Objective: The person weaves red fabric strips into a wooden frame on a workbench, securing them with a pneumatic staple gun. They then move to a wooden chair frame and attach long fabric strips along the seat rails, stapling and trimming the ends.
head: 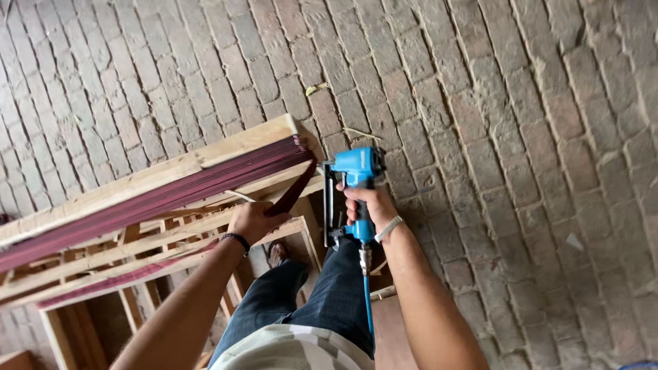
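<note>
While the left hand [252,220] pinches the loose end of a maroon strip [291,195] against the wooden frame [205,154], the right hand [367,204], closed around a blue pneumatic stapler [356,171], holds the tool upright just right of that end.

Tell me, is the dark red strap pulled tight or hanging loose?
Tight: the strap runs straight from the left hand up to the frame corner, no sag. The right hand holds a blue stapler.
</note>
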